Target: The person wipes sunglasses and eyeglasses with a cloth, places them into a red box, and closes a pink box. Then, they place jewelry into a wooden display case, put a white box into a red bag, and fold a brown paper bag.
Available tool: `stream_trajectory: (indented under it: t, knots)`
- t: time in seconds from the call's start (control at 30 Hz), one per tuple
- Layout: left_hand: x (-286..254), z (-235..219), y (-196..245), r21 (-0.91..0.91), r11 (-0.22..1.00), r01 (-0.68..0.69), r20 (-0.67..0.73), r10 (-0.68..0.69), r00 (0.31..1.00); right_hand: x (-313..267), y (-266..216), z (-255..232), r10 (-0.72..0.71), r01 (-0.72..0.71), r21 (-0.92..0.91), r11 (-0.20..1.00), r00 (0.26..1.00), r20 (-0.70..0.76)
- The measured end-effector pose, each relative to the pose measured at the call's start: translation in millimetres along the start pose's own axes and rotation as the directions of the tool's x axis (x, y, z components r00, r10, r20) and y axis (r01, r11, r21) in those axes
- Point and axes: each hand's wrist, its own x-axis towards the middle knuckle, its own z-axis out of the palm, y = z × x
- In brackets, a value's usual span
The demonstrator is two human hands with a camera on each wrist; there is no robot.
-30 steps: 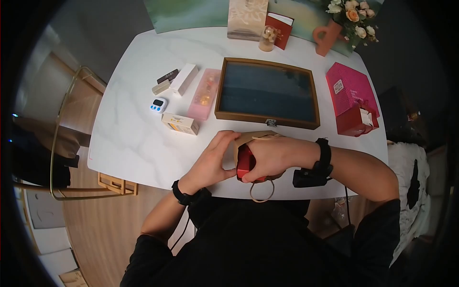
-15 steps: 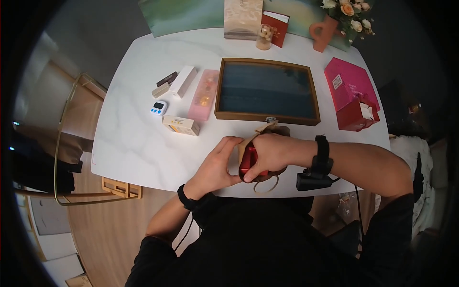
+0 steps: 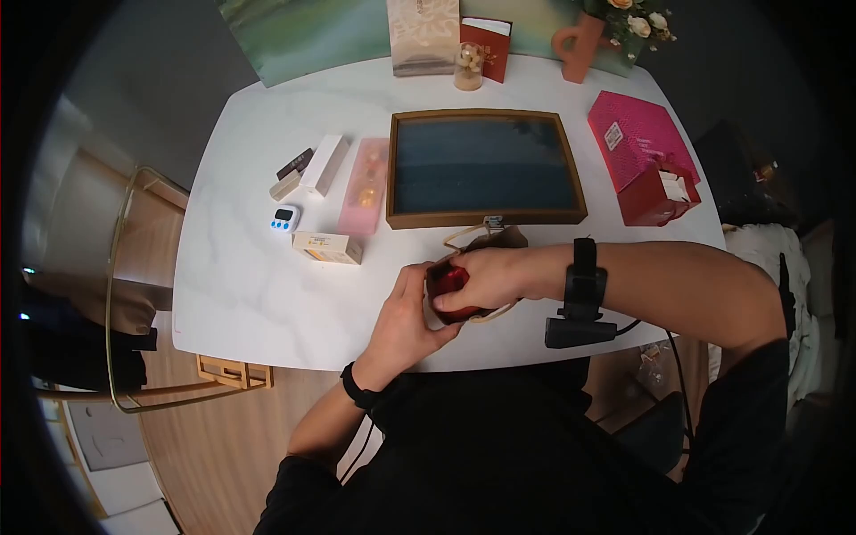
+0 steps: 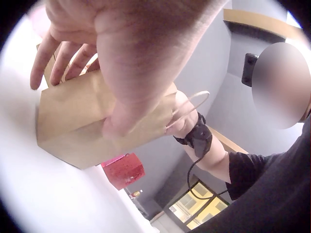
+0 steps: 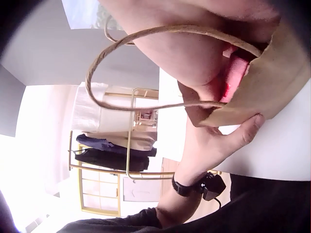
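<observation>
A small brown paper bag with twisted cord handles is at the table's front edge, its mouth turned up toward the head camera. My left hand holds the bag from outside, thumb on one side and fingers on the other. My right hand reaches into the mouth and grips a shiny red box, mostly hidden by the hand and the bag's walls. One cord handle loops around the right hand in the right wrist view.
Behind the bag lies a wooden display case with a dark glass lid. To its left are a pink translucent box, small cartons and a white timer. A pink box and a red gift bag stand right.
The right hand has moved the red box deeper into the bag, and less red shows. The bag has turned, its handle swinging away from the front edge. The head view has shifted.
</observation>
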Motion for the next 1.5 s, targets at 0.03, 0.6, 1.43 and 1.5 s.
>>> stream_trajectory:
  t: [0.03, 0.6, 1.43, 1.5]
  knots:
    - [0, 2, -2, -0.002, 1.0, -0.021, -0.01, 0.021, 1.0, -4, -2, 1, 0.045, -0.042, 0.068, 0.997, 0.998, -0.038]
    - [-3, 10, 7, 0.069, 0.997, 0.023, -0.015, -0.022, 1.0, -1, 1, -6, 0.144, -0.106, 0.216, 0.971, 0.975, -0.171]
    - [7, -82, 42, 0.457, 0.665, -0.591, 0.249, 0.542, 0.803, -14, -18, -15, 0.102, -0.086, 0.244, 0.966, 0.993, -0.053]
    - [9, -86, 45, 0.503, 0.616, -0.606, 0.248, 0.569, 0.784, -17, -23, -17, 0.144, -0.129, 0.175, 0.976, 0.987, -0.074]
